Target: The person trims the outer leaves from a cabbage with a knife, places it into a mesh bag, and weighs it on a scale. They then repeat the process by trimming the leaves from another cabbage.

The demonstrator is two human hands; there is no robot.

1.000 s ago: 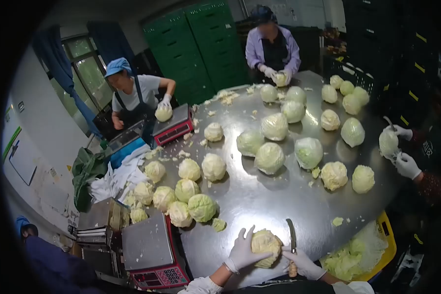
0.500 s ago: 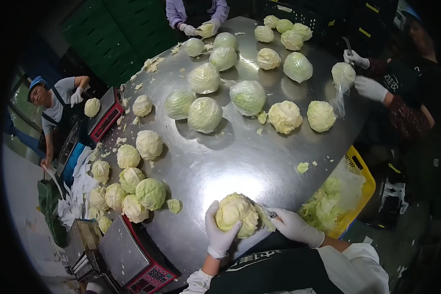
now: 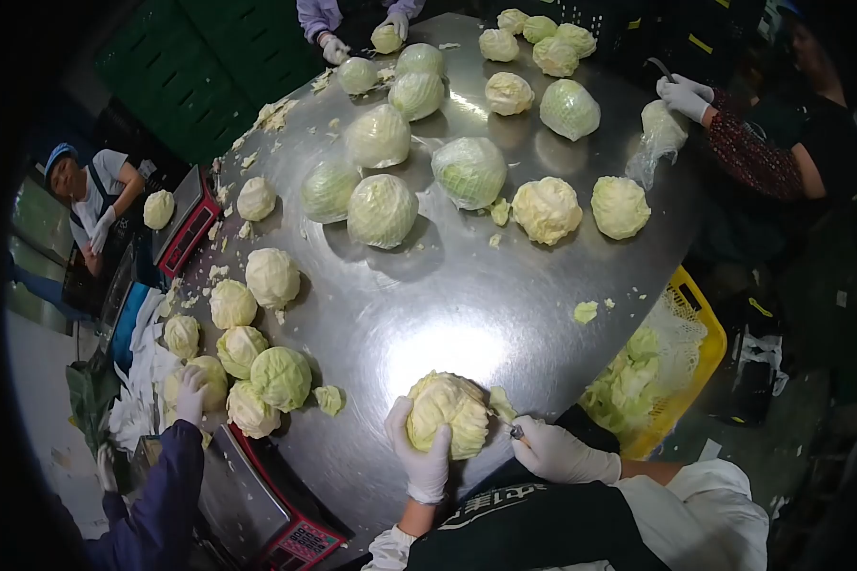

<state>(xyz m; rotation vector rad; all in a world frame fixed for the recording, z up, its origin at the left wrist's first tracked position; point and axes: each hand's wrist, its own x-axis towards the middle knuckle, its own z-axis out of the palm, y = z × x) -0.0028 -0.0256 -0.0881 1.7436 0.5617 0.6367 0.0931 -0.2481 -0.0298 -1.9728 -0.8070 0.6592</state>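
A pale, trimmed cabbage [image 3: 448, 416] rests at the near edge of the steel table. My left hand [image 3: 420, 455], in a white glove, is closed around its left side, thumb in front. My gloved right hand [image 3: 564, 451] grips a knife [image 3: 516, 432] just right of the cabbage. Most of the blade is hard to make out, close to the cabbage's right side. A piece of leaf [image 3: 502, 403] sits there beside the cabbage.
Cabbages, some film-wrapped, cover the steel table's [image 3: 352, 295] far half and left side. A yellow crate [image 3: 712, 347] holds leaves at right. Red scales [image 3: 300, 544] stand at lower left. A co-worker's gloved hand [image 3: 190, 395] touches a left-side cabbage; other co-workers stand around.
My right hand and knife have shifted slightly down and left. A purple-sleeved co-worker's arm has come in at lower left, onto a cabbage. The right co-worker's hands have come together above a wrapped cabbage.
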